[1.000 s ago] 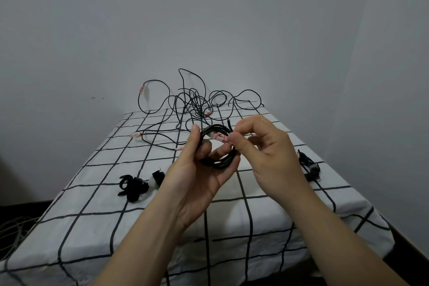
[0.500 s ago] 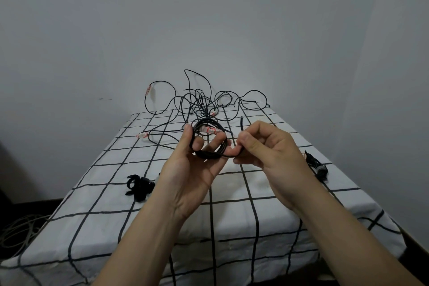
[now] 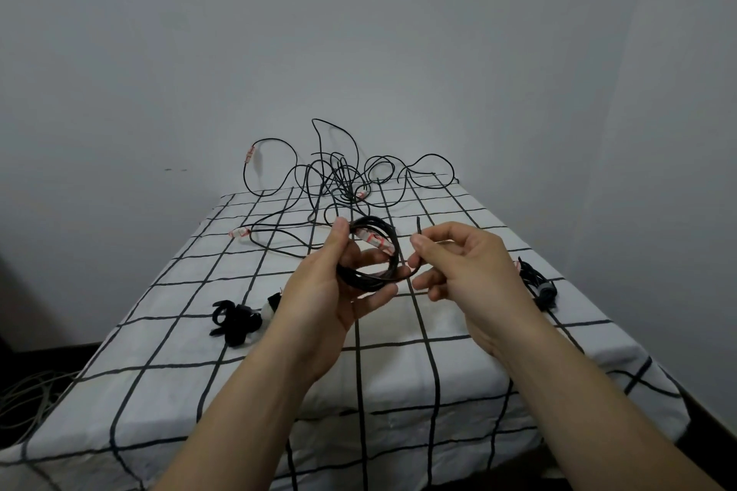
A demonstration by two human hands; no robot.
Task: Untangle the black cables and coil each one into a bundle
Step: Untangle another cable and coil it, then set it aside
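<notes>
A coiled black cable (image 3: 365, 282) is gripped by the left hand (image 3: 319, 299), fingers curled through it, and its free end (image 3: 418, 227) is pinched by the right hand (image 3: 474, 271). Beyond, tangled cables (image 3: 343, 179) are spread at the far edge of the checked tablecloth (image 3: 159, 331). What seems a finished bundle (image 3: 233, 321) is seen to the left.

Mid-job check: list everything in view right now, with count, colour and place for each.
held coil: one, black with a white-and-red tag, gripped in the left hand above the table
loose end: one, black, pinched by the right hand beside the coil
cable tangle: one heap, black, far end of the table by the wall
left bundle: one, black with a white part, on the cloth left of the hands
right bundle: one, black, near the cloth's right edge
tablecloth: one, white with black grid, over the table
floor cables: several, pale, floor at lower left
left hand: holds the coil
right hand: pinches the loose end
</notes>
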